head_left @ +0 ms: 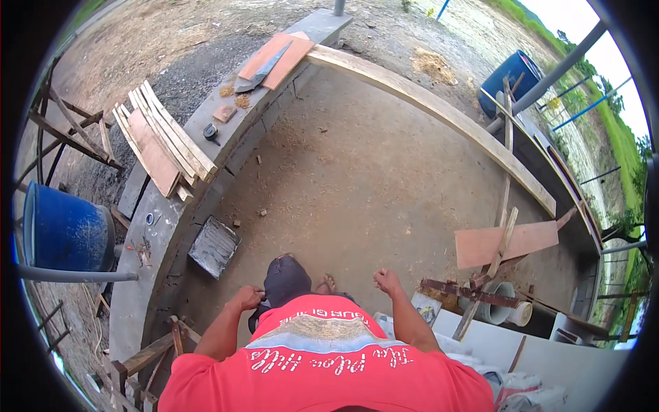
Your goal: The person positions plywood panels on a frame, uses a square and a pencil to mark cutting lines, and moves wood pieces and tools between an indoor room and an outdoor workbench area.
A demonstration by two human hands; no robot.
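My left hand is by my dark-clad left leg, its fingers curled in. Whatever it may hold is too small to make out. Out to the right of my body, my right hand is loosely closed with nothing showing in it, above the concrete floor. Left of my legs, a grey-smeared rectangular container sits against the low wall. A handsaw lies across reddish plywood pieces on the wall top at the far left. Nearer lies a black tape measure.
Wooden strips and a plywood piece lie across the left wall. A long plank spans the far side. Blue barrels stand outside. At right, a plywood sheet leans among boards near grey pipes.
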